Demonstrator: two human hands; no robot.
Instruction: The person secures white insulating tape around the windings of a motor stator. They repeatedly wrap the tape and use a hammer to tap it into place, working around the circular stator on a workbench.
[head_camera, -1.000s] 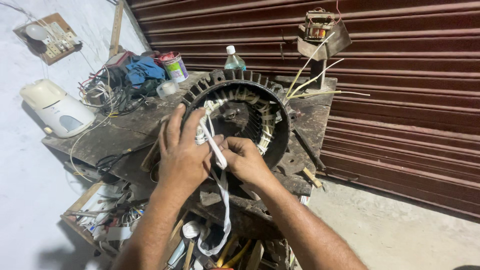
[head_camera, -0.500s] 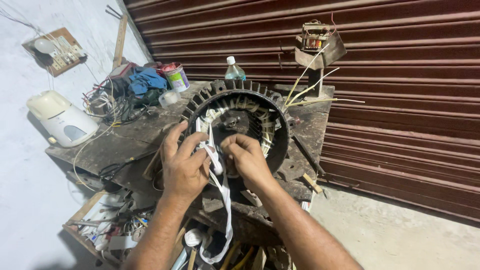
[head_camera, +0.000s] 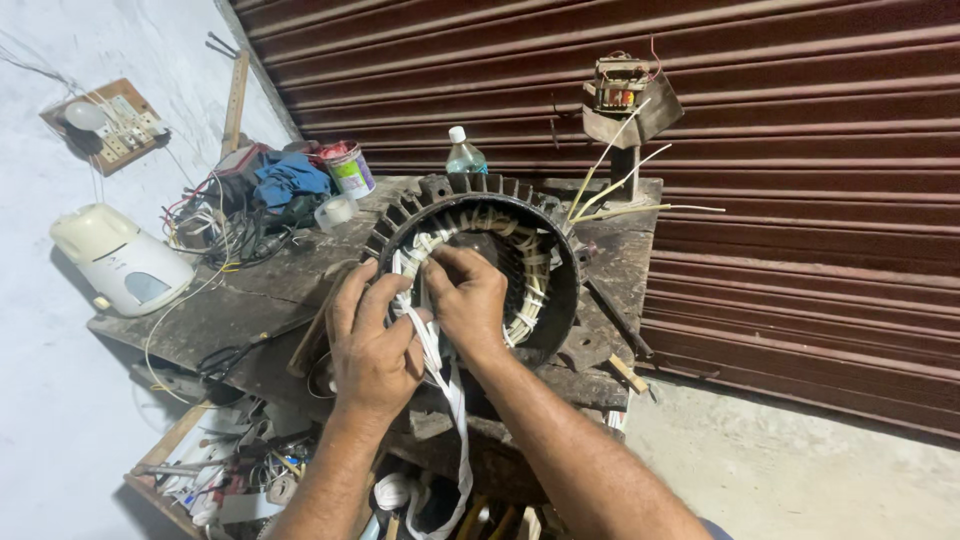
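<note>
A large round motor stator (head_camera: 540, 215) with a dark finned housing and pale bound windings lies on a worn wooden workbench (head_camera: 250, 295). My left hand (head_camera: 375, 345) rests against its near left rim, fingers curled around a white cloth tape (head_camera: 450, 400). My right hand (head_camera: 468, 298) pinches the same tape at the windings just inside the rim. The tape hangs down over the bench's front edge in a loop.
A white appliance (head_camera: 120, 262), a tangle of wires, a blue cloth (head_camera: 290, 178), a paint tin (head_camera: 350, 170) and a plastic bottle (head_camera: 465, 155) sit at the back of the bench. A small coil on a stand (head_camera: 625, 100) is at right. A rust-red roller shutter (head_camera: 800, 150) stands behind; tools lie below.
Both hands have shifted slightly along the stator's near rim, still working the white tape. The view has dropped a little, so the bench sits higher in frame.
</note>
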